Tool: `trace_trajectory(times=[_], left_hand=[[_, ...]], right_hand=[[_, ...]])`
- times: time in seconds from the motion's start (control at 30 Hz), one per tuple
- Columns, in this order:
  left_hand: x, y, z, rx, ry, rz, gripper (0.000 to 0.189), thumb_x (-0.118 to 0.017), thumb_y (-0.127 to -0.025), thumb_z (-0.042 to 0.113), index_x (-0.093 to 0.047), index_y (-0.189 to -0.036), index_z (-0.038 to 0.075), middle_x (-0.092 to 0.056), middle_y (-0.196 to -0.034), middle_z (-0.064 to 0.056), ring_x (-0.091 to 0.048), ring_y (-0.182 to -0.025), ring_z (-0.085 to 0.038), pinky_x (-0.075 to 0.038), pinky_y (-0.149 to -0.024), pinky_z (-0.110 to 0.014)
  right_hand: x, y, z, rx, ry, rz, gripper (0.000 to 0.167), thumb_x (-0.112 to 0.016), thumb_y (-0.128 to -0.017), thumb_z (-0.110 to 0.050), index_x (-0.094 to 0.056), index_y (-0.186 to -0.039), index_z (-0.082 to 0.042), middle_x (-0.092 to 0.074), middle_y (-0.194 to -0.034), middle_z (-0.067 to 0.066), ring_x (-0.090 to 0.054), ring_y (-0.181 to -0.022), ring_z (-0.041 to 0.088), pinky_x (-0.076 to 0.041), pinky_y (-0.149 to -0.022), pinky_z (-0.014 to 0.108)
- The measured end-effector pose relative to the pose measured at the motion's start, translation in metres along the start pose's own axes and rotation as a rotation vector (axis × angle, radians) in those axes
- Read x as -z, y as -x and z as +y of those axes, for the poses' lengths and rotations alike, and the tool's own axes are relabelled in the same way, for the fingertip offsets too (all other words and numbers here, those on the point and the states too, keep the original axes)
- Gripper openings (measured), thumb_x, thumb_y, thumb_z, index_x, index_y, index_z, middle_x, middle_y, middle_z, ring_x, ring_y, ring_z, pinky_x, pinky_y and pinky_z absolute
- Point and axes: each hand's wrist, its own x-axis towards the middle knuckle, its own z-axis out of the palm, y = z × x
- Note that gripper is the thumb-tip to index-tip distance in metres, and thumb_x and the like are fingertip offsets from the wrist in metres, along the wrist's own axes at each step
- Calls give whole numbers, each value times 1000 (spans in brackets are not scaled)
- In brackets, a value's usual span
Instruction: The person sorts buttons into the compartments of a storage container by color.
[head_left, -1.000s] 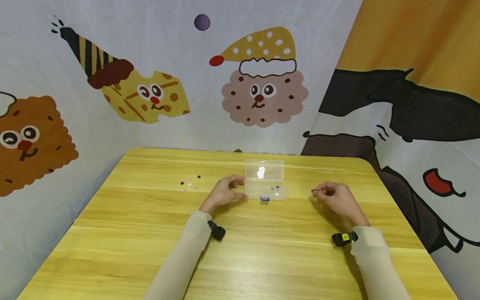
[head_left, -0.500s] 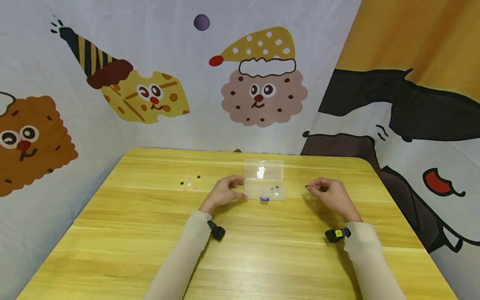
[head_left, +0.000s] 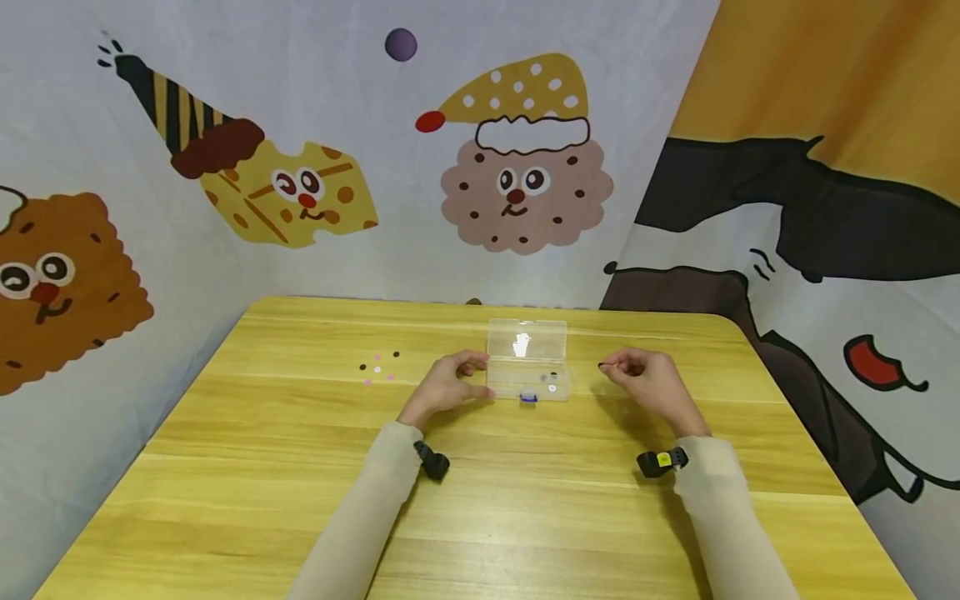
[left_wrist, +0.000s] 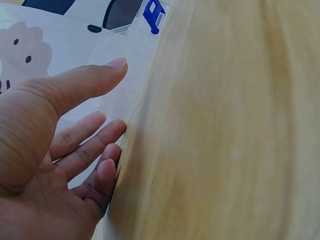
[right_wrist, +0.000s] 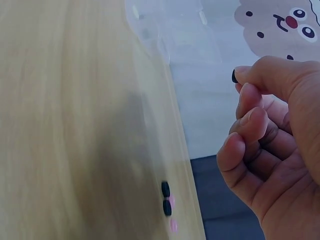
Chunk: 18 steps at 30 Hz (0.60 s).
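Note:
A clear plastic box [head_left: 510, 388] with a blue clasp [head_left: 528, 398] stands on the table with its lid [head_left: 517, 333] raised. Inside, toward the right, lie a white disc [head_left: 552, 388] and a few darker ones. My left hand [head_left: 444, 387] holds the box's left end, thumb at the front corner and fingers at the back. To the right of the box, my right hand [head_left: 648, 382] is above the table, pinching a small black disc [right_wrist: 234, 76] between thumb and forefinger. The disc is apart from the box.
Several pink, black and white discs [head_left: 377, 369] lie left of the left hand. The right wrist view shows more black discs [right_wrist: 166, 198] and pink discs [right_wrist: 173, 224] on the table [head_left: 480, 517]. A printed cloth [head_left: 300, 275] hangs behind the table.
My right hand has moved left and slightly away from me, bringing the black disc closer to the box. My left hand and the box have stayed put.

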Motion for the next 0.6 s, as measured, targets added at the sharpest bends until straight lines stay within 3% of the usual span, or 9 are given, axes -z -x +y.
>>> trace_trajectory(times=[0.23, 0.6], left_hand=[[1, 1, 1, -6, 2, -7, 62, -88, -82, 22, -63, -138, 16, -68, -131, -2, -57, -118, -25, -47, -107, -45], [1, 2, 1, -5, 16, -11, 62, -89, -82, 22, -63, -138, 17, -68, -132, -2, -57, -120, -26, -47, -108, -45]], right_hand=[[-5, -5, -12, 20, -27, 6, 25, -71, -97, -40, -76, -102, -17, -71, -87, 6, -58, -71, 16, -46, -58, 24], [-14, -12, -21, 45, -72, -10, 24, -71, -97, -40, -75, -102, -17, -75, -95, 15, -57, -68, 18, -43, -54, 25]])
